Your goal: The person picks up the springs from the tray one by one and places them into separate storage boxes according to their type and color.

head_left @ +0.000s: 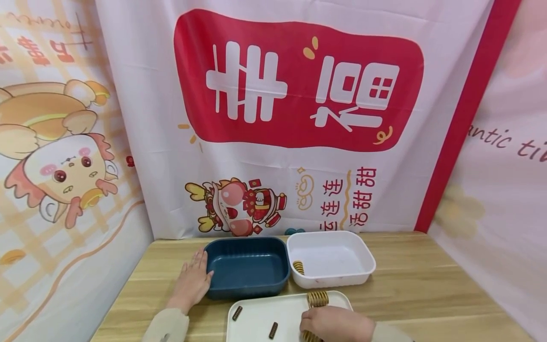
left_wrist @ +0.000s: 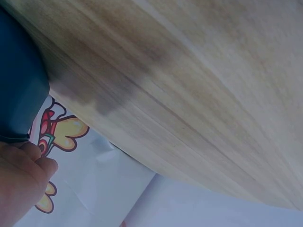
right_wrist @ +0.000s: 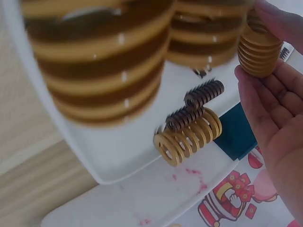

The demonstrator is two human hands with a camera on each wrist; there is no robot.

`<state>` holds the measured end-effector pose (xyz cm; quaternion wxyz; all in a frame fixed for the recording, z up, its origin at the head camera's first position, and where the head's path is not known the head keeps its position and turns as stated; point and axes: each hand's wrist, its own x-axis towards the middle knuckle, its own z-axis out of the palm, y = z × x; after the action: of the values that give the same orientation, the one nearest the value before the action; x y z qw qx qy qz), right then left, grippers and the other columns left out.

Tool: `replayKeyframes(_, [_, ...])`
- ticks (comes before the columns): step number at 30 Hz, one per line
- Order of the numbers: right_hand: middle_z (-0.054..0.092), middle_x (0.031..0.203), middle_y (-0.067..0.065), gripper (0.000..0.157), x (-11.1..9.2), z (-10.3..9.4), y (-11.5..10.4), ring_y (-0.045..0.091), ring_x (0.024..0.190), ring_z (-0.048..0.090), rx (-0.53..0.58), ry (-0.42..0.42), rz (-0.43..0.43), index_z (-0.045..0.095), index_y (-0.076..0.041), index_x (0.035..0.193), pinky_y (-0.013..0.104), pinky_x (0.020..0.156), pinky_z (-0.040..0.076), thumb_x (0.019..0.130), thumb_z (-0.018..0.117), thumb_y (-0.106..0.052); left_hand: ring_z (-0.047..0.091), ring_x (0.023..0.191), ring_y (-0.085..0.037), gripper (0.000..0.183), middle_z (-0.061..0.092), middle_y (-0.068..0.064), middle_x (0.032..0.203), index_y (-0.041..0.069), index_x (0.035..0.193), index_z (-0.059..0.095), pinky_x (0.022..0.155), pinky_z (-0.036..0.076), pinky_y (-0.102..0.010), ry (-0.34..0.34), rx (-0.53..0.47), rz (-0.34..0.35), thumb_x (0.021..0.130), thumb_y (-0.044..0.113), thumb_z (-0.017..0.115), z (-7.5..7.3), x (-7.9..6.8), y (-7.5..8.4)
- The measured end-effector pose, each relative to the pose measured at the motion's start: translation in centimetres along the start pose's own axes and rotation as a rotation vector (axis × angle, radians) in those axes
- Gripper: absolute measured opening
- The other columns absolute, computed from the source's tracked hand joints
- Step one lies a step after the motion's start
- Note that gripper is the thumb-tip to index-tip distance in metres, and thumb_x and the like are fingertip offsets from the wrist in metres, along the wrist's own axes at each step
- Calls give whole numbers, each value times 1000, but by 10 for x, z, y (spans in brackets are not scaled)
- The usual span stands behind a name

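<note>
My left hand (head_left: 194, 280) lies against the left wall of a dark blue bin (head_left: 245, 290), its fingers along the outer side. In the left wrist view, part of that hand (left_wrist: 23, 172) touches the bin (left_wrist: 19, 75). Over the cream tray (head_left: 256, 306), my right hand (head_left: 337, 324) is bent around a gold coil spring (head_left: 310, 336). The right wrist view shows this spring (right_wrist: 258, 49) between thumb and fingers. Another gold spring (head_left: 318, 299) lies at the tray's far edge, and two small dark brown springs (head_left: 237, 313) lie to the left.
A white bin (head_left: 342, 281) stands right of the blue one, with a gold spring (head_left: 298, 267) in its left corner. Close to the right wrist camera loom large gold springs (right_wrist: 102, 61). Printed cloth (head_left: 299, 190) hangs behind the wooden table (head_left: 406, 275).
</note>
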<state>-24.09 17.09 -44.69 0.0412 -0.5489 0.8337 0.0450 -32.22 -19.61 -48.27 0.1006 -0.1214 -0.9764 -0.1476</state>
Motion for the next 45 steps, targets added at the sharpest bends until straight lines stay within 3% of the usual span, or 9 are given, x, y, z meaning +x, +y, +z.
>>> replayKeyframes(4, [57,87,-17,22,4,3,-1,-9,72,48,80,-19,35,66,-20,100,8,65,42,90,60,-39,17,137,-46,60,18,-32,149,-17,140,25,106,18,-62,-2,3,5,97,19,47,-1,0,-1])
replayKeyframes(17, [56,84,-18,21,7,9,0,-8,68,46,164,-28,77,67,-20,99,7,66,42,89,62,-38,18,137,-45,60,18,-31,149,-16,141,25,107,18,-61,-4,10,-5,97,20,46,-3,0,0])
replayKeyframes(38, [59,85,-17,25,6,11,2,-11,69,46,120,19,38,68,-20,100,5,67,43,90,61,-41,18,137,-45,60,19,-31,149,-16,140,26,107,19,-61,1,37,-2,97,21,46,-1,0,-2])
replayKeyframes(45, [58,82,-18,19,4,9,1,-12,67,45,109,34,19,69,-20,96,5,63,41,90,62,-37,17,137,-45,61,17,-31,150,-16,141,25,107,17,-61,-3,18,-3,98,22,46,-1,0,-1])
